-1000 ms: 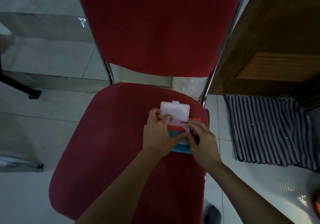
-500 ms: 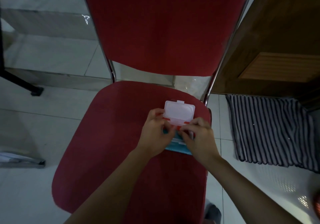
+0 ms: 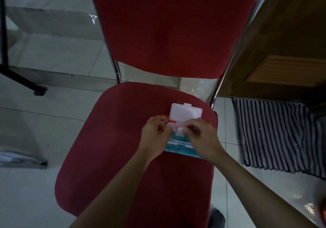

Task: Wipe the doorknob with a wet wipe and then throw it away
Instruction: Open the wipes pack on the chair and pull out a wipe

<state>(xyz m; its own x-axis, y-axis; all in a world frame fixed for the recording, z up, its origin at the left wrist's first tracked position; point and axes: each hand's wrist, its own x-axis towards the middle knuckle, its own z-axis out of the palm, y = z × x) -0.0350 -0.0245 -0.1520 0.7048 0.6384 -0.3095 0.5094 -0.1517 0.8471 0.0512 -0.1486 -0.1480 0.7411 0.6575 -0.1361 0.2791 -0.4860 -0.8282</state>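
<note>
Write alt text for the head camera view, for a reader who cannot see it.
Two bare hands work at an open wet wipe pack lying on a red chair seat: the left hand steadies it while the right hand pinches a white wipe at the opening, white flip lid raised. A striped cloth lies on the tiled floor to the right.

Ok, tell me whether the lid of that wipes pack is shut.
No: the white lid stands flipped open behind the wipes pack on the red chair.
</note>
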